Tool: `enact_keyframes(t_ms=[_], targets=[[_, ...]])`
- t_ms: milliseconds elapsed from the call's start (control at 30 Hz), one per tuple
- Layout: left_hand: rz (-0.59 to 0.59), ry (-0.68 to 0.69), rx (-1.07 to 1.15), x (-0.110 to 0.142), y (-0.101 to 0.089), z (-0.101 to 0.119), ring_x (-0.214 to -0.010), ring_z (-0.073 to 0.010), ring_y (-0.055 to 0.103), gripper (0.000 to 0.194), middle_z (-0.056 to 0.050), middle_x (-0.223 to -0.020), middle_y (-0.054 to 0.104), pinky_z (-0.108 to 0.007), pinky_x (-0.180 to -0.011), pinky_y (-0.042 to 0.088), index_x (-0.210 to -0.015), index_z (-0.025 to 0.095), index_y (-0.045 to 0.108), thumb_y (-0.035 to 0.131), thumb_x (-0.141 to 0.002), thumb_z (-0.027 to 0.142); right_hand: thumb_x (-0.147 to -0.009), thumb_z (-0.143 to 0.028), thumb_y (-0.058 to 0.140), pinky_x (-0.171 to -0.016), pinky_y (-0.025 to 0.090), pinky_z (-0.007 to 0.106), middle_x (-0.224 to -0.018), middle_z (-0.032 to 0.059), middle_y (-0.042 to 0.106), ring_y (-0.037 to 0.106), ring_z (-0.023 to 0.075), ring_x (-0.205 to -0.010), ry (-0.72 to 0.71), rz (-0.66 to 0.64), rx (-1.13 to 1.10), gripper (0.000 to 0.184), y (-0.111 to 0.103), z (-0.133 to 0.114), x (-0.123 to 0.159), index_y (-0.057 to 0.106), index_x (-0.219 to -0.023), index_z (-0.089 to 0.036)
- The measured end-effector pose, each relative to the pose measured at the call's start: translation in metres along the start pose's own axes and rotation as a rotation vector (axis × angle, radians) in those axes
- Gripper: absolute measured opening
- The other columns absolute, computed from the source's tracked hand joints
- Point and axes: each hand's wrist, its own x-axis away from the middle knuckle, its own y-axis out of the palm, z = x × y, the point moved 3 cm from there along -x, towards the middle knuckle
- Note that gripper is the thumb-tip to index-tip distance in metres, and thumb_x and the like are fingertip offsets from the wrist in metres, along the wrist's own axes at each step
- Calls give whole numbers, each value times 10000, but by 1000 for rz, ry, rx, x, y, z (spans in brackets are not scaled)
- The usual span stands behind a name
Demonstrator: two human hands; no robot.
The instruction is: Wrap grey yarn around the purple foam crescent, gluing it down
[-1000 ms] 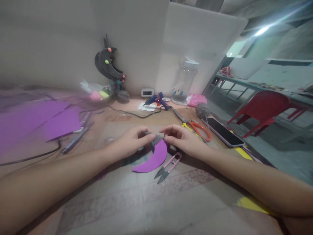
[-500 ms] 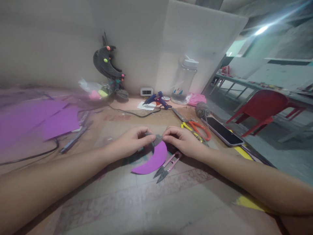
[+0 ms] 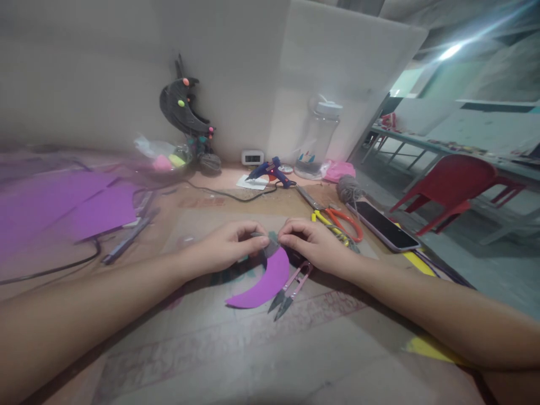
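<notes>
Between my hands is a purple crescent cut-out (image 3: pixel 266 281), its upper end wrapped in grey yarn (image 3: pixel 272 248) and its lower tip pointing left. My left hand (image 3: pixel 238 243) pinches that wrapped end, thumb against fingers. On the other side my right hand (image 3: pixel 312 242) is closed in a pinch at the wrapping's edge; the strand in its fingertips is too fine to make out clearly. Pink-handled thread snips (image 3: pixel 292 291) lie beside the crescent, close below my right hand, blades towards me.
Behind my right hand lie orange-handled scissors (image 3: pixel 348 224), a grey yarn ball (image 3: pixel 349 189) and a phone (image 3: pixel 383 226). Further back are a blue glue gun (image 3: pixel 270 171), a small clock (image 3: pixel 252 157) and a bottle (image 3: pixel 318 140). Purple sheets (image 3: pixel 105 208) and a pen (image 3: pixel 126 241) lie left.
The crescent's lower tip has dropped slightly towards me, and the snips beside it have shifted a little. My right fingers have closed together at the wrapped end; my left hand stays nearly still.
</notes>
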Motion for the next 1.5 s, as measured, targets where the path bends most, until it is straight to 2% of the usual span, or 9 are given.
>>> enact_keyframes(t_ms=[200, 367, 500, 767, 867, 967, 1067, 1233, 1500], targets=[[37, 18, 23, -2, 0, 2, -580, -121, 523, 332, 0, -670, 615, -231, -512, 354, -841, 186, 605, 540, -857, 511, -869, -269, 559, -751, 436, 285, -819, 18, 637, 577, 147, -798, -55, 2, 110, 141, -2, 2, -3, 662, -813, -192], [144, -17, 98, -1, -5, 1, -560, -127, 537, 328, 6, -648, 611, -232, -504, 365, -832, 191, 572, 540, -857, 517, -922, -360, 489, -626, 443, 261, -792, -3, 583, 542, 121, -672, -5, 123, -35, 244, -5, 9, 1, 567, -1091, -204], [285, 43, 61, 1, -11, 6, -624, -131, 548, 296, 14, -663, 594, -246, -600, 411, -780, 188, 558, 535, -877, 467, -919, -398, 488, -617, 436, 253, -736, -17, 563, 522, 112, -639, -23, 121, -71, 224, -7, 7, 3, 557, -968, -191], [414, 83, 94, 7, -9, 13, -578, -119, 558, 232, 46, -662, 534, -234, -547, 411, -897, 199, 547, 533, -888, 431, -810, -389, 644, -618, 420, 257, -745, -2, 575, 509, 127, -667, -29, -1, 12, 218, 0, 3, 3, 579, -844, -183], [418, 92, 93, 7, -8, 13, -612, -130, 568, 236, 33, -704, 543, -242, -568, 430, -898, 195, 533, 537, -882, 430, -835, -372, 618, -585, 406, 241, -706, -23, 526, 474, 113, -626, -96, 28, 49, 194, 2, 3, 5, 538, -827, -195], [419, 156, 157, 4, -9, 8, -717, -137, 577, 279, 12, -854, 556, -249, -631, 458, -1022, 208, 504, 569, -867, 430, -842, -273, 580, -567, 389, 229, -685, -30, 518, 466, 107, -604, -196, 166, 144, 105, -3, -1, 9, 503, -809, -209], [458, 190, 168, 0, -11, 2, -714, -129, 538, 317, 20, -844, 519, -248, -650, 453, -1014, 210, 493, 592, -844, 458, -805, -172, 552, -549, 360, 231, -655, -28, 521, 450, 108, -573, -317, 257, 330, 82, -10, -4, 13, 495, -765, -216], [317, 170, 36, -1, -10, 2, -746, -152, 544, 350, 4, -779, 550, -257, -697, 436, -811, 185, 555, 450, -910, 504, -812, -145, 513, -576, 348, 247, -664, -5, 572, 490, 128, -601, -519, 222, 667, 89, -14, -3, 12, 545, -761, -212], [342, 112, -11, 2, -8, 11, -757, -167, 539, 285, 2, -761, 560, -267, -710, 421, -806, 188, 570, 475, -907, 436, -916, -203, 458, -622, 335, 285, -762, 46, 633, 526, 161, -677, -633, 156, 840, 156, -7, -1, 13, 611, -887, -206]])
